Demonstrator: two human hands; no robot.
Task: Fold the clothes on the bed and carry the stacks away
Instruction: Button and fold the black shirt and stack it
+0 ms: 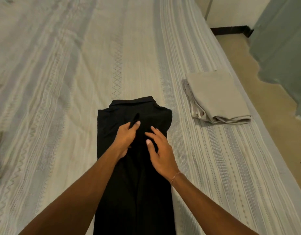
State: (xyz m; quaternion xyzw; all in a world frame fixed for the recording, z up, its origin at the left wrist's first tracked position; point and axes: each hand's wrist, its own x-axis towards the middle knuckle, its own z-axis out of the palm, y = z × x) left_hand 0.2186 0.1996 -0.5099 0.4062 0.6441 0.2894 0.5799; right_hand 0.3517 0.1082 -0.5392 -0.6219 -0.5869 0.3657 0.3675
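The left hand (125,138) pinches a fold of the long black collared shirt (134,167) while the right hand (160,151) rests spread fingers (149,142) on it.

Single head-worn wide-angle view, looking forward and steeply down from above the near edge of the pale striped woven bedspread (129,48), both forearms entering from the bottom, close range, beige floor (248,68) at right

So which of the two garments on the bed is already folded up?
The beige garment near the bed's right edge, a compact folded rectangle that neither hand touches. The black collared shirt lies long, under both hands.
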